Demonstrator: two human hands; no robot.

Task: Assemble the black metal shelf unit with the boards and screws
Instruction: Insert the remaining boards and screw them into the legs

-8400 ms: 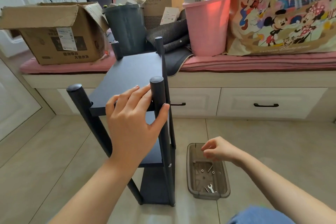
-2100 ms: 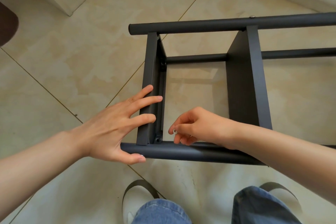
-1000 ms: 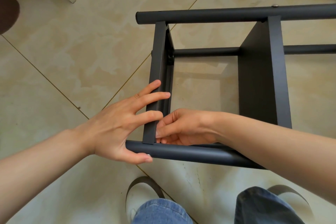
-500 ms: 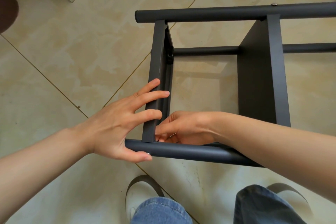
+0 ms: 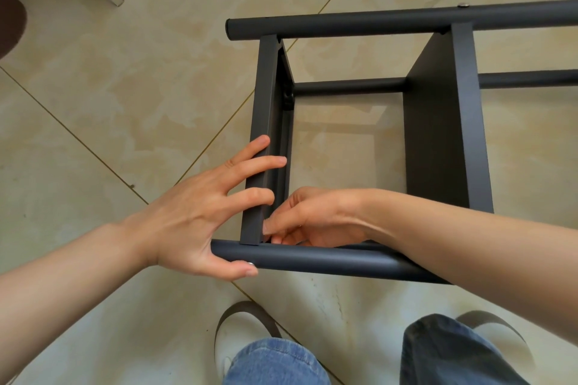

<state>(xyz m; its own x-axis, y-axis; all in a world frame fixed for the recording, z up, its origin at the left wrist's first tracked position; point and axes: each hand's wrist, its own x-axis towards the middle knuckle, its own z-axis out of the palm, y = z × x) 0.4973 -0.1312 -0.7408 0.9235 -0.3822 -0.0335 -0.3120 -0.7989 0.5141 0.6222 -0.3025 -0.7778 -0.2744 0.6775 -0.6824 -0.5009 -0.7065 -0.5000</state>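
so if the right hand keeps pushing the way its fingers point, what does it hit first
Probably the end board at its corner with the near pole; the right hand points left into that joint, fingertips seemingly already there, though depth is unclear.

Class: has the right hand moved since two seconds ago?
Yes. The right hand moved left to the end board's corner by the near pole.

Matt black metal on glossy tile

The black metal shelf unit (image 5: 359, 261) had smooth matt-painted tubes and boards. The beige marbled tile floor (image 5: 125, 87) looked polished, faintly glossy. The blue denim trousers (image 5: 275, 362) were coarse woven cloth; the white slip-on shoe (image 5: 237, 331) appeared smooth.
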